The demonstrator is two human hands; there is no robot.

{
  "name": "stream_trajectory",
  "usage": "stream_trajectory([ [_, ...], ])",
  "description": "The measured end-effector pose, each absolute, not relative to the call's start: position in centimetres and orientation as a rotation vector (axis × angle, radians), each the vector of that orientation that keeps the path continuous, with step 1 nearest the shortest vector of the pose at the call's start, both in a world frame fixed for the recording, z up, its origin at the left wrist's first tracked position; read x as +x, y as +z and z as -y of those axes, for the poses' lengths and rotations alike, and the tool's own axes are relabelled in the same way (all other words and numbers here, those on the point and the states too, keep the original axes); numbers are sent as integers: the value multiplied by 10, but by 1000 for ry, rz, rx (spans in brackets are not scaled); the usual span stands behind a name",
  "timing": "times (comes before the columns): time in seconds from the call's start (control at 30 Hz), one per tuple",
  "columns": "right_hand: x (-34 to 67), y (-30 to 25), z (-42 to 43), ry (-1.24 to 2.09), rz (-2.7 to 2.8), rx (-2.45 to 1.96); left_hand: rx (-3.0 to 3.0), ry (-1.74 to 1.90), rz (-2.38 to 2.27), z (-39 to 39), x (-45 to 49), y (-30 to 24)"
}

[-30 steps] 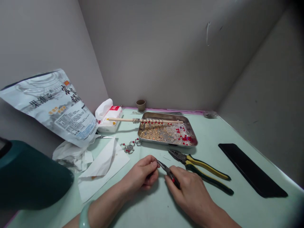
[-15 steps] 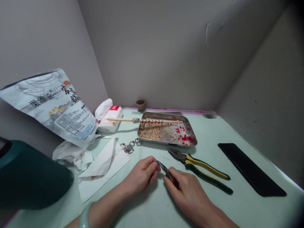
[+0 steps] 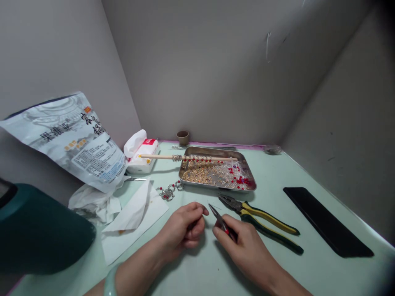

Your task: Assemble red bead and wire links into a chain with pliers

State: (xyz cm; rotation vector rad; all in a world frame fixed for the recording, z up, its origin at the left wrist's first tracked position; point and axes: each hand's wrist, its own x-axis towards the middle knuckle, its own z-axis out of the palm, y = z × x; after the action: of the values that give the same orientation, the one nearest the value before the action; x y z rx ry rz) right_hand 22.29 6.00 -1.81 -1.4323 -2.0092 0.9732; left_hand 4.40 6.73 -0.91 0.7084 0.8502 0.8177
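Note:
My left hand [image 3: 187, 224] is closed above the table, thumb and forefinger pinched together; whatever lies between the fingers is too small to make out. To its right, my right hand [image 3: 243, 242] is wrapped round needle-nose pliers [image 3: 222, 222], whose slim jaws point up and left, a little apart from the left fingertips. A beaded piece of wire rings with red beads [image 3: 168, 192] lies beyond my left hand. Past the hands stands a metal tray [image 3: 216, 188] of gold, clear and red beads. A wooden stick [image 3: 160, 156] wound with beaded wire rests across it.
Larger pliers with green and yellow handles [image 3: 268, 222] lie right of my hands, with a black flat case [image 3: 327, 222] beyond. At left are a folded tissue [image 3: 132, 222], a dark green container [image 3: 46, 230], a silver pouch [image 3: 70, 139] and a tissue pack [image 3: 143, 158]. A small cup [image 3: 183, 137] stands behind.
The pliers' tip has come away from my left fingertips, and its jaws now point more upward. My left hand has turned slightly, its lower fingers showing more.

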Motion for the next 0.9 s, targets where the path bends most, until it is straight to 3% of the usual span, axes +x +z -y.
stream_trajectory([
  [0.33, 226, -12, -64, 1335, 1655, -1239, 564, 744, -606, -67, 44, -8],
  [0.53, 226, -13, -64, 1964, 1235, -886, 590, 801, -619, -67, 44, -9],
  [0.9, 229, -5, -60, 1245, 1664, -1114, 922, 938, -774, -70, 46, -18],
])
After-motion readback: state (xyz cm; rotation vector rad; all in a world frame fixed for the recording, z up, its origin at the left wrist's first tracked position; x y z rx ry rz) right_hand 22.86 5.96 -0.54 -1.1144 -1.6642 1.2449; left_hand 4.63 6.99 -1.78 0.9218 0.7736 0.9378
